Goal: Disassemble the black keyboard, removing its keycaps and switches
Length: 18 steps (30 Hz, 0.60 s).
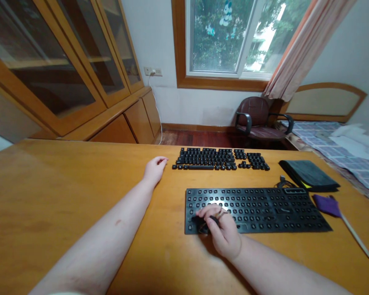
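Note:
A black keyboard base with its key caps off lies on the desk, rows of bare switches showing. Over its lower left part, my right hand is closed on a small black tool, which my fingers partly hide; its exact kind is unclear. Behind the base, loose black key caps are set out in keyboard order. My left hand rests on the desk just left of these caps, fingers curled together, and I cannot make out anything in them.
Right of the base lie a purple brush with a pale handle and a folded dark cloth. A coiled black cable sits behind the base. Past the desk stand a maroon chair and a glass-door cabinet.

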Each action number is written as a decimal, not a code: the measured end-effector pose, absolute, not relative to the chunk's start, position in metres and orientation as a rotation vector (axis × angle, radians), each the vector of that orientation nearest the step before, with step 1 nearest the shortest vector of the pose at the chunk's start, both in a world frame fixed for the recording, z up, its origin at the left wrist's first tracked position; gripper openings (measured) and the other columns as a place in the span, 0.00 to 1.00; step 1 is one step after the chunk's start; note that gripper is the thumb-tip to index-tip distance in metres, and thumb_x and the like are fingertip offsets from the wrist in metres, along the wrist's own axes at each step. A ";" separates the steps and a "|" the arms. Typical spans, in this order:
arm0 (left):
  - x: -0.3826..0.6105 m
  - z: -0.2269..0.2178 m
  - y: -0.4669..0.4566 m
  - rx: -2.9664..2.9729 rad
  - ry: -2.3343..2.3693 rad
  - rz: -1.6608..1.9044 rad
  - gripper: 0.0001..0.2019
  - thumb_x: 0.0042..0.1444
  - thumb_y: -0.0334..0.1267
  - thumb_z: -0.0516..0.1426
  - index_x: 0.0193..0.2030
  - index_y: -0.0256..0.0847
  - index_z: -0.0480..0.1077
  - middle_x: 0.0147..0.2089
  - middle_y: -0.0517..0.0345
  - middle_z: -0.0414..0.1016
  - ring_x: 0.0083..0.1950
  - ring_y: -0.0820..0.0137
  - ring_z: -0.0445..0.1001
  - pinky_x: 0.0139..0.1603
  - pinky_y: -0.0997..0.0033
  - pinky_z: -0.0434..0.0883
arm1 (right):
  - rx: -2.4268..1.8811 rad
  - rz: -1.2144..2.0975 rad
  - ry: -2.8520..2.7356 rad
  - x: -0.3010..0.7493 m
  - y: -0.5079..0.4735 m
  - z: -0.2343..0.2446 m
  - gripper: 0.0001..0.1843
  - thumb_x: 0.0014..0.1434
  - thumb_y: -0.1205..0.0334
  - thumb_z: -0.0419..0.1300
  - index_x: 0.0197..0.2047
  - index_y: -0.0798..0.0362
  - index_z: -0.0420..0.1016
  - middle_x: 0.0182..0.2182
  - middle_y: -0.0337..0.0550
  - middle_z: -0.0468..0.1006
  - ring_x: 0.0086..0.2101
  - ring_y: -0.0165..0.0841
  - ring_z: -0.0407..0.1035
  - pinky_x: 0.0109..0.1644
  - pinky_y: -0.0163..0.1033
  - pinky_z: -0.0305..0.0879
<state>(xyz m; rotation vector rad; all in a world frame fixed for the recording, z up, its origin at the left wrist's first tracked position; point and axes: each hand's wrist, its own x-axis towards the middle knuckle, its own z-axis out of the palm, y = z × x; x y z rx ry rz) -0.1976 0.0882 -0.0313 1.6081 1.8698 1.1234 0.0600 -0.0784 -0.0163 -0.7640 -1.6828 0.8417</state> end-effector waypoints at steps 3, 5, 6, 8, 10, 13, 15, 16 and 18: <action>-0.199 -0.031 0.088 1.529 1.904 1.186 0.15 0.50 0.43 0.52 0.37 0.38 0.74 0.36 0.54 0.77 0.40 0.65 0.73 0.40 0.70 0.68 | -0.690 0.816 -1.703 0.059 -0.082 -0.011 0.09 0.62 0.66 0.46 0.39 0.50 0.67 0.31 0.44 0.75 0.34 0.34 0.72 0.39 0.41 0.69; -0.199 -0.030 0.088 1.491 1.902 1.210 0.14 0.49 0.43 0.52 0.35 0.38 0.74 0.35 0.55 0.77 0.38 0.65 0.73 0.38 0.71 0.68 | -0.723 0.726 -1.813 0.062 -0.083 0.001 0.11 0.62 0.67 0.46 0.42 0.48 0.68 0.28 0.41 0.75 0.30 0.33 0.71 0.36 0.39 0.67; -0.198 -0.030 0.088 1.477 1.897 1.217 0.14 0.48 0.43 0.53 0.35 0.38 0.74 0.34 0.55 0.77 0.38 0.65 0.73 0.38 0.71 0.67 | -0.760 0.689 -1.872 0.065 -0.083 0.010 0.12 0.62 0.66 0.47 0.44 0.48 0.68 0.29 0.41 0.74 0.30 0.33 0.70 0.36 0.38 0.67; -0.196 -0.029 0.087 1.458 1.880 1.223 0.13 0.47 0.42 0.53 0.33 0.39 0.74 0.34 0.56 0.77 0.39 0.65 0.73 0.40 0.71 0.67 | -0.840 0.696 -1.950 0.073 -0.083 0.028 0.14 0.61 0.64 0.48 0.48 0.48 0.67 0.32 0.42 0.74 0.33 0.34 0.69 0.38 0.39 0.66; -0.195 -0.027 0.086 1.448 1.864 1.218 0.12 0.46 0.41 0.53 0.32 0.39 0.74 0.35 0.56 0.77 0.40 0.65 0.73 0.42 0.71 0.67 | -0.954 0.773 -1.899 0.086 -0.082 0.042 0.16 0.61 0.62 0.47 0.52 0.49 0.63 0.34 0.42 0.73 0.34 0.34 0.69 0.39 0.39 0.66; -0.196 -0.024 0.078 1.410 1.895 1.216 0.13 0.46 0.41 0.52 0.33 0.39 0.74 0.36 0.55 0.78 0.41 0.65 0.73 0.42 0.71 0.67 | -1.122 0.808 -1.664 0.109 -0.084 0.042 0.12 0.62 0.61 0.47 0.48 0.50 0.64 0.35 0.42 0.72 0.35 0.33 0.68 0.39 0.38 0.66; -0.198 -0.022 0.067 1.371 1.942 1.214 0.13 0.47 0.42 0.52 0.33 0.38 0.73 0.35 0.54 0.78 0.40 0.64 0.74 0.41 0.70 0.68 | -1.240 0.795 -1.492 0.123 -0.090 0.029 0.11 0.61 0.59 0.50 0.46 0.51 0.66 0.33 0.42 0.72 0.34 0.32 0.68 0.38 0.37 0.66; -0.199 -0.021 0.059 1.360 1.956 1.206 0.13 0.47 0.42 0.52 0.32 0.38 0.73 0.35 0.54 0.78 0.40 0.63 0.74 0.41 0.69 0.68 | -1.272 0.793 -1.392 0.128 -0.095 0.020 0.11 0.60 0.57 0.53 0.45 0.52 0.67 0.33 0.43 0.72 0.34 0.32 0.68 0.37 0.37 0.67; -0.198 -0.017 0.037 1.356 1.958 1.185 0.12 0.47 0.42 0.52 0.32 0.39 0.73 0.35 0.54 0.78 0.41 0.63 0.74 0.42 0.68 0.68 | -1.310 0.853 -1.206 0.134 -0.107 0.003 0.15 0.56 0.54 0.58 0.44 0.53 0.69 0.33 0.44 0.74 0.35 0.34 0.70 0.37 0.38 0.68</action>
